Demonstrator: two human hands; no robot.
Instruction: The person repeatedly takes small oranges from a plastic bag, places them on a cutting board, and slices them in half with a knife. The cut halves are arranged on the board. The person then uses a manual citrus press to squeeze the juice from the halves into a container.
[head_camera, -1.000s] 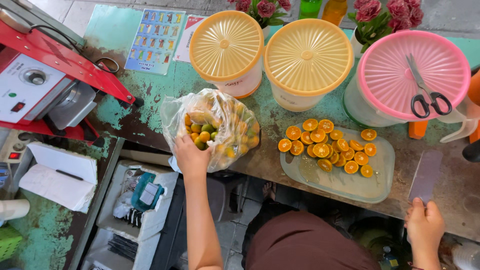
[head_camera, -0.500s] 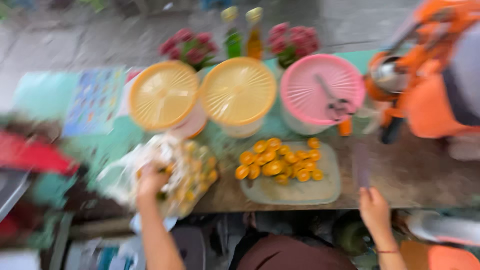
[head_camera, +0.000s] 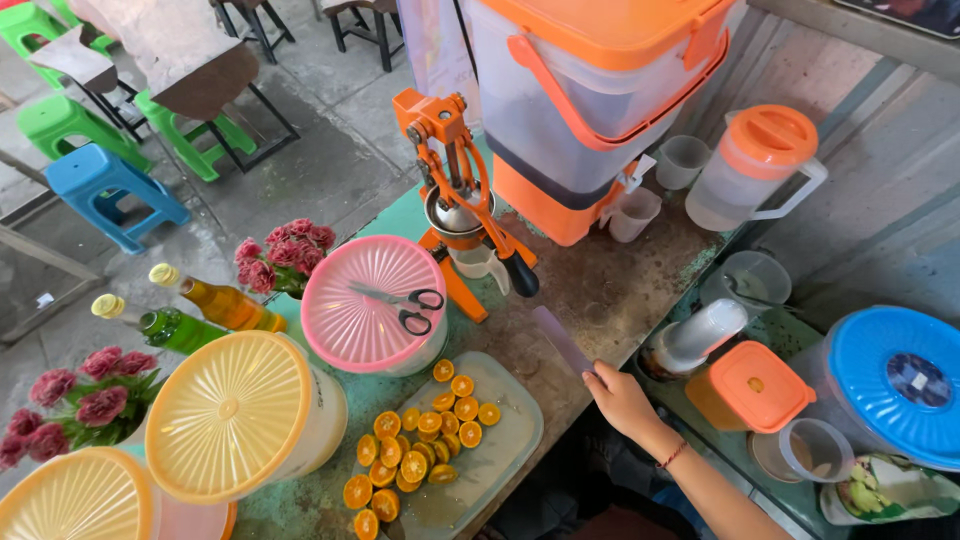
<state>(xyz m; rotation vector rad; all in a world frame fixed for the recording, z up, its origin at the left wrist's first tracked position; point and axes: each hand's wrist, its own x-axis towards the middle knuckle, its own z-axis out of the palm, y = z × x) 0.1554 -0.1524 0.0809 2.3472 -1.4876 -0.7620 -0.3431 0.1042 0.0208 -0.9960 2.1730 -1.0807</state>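
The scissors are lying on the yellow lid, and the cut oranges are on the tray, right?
Not quite. The head view shows the scissors lying on the pink lid, not a yellow one. The cut oranges are on the tray, as you said.

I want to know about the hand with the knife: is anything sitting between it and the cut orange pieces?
Nothing visible. The right hand holds the knife over bare table; the orange halves lie on the tray beside it.
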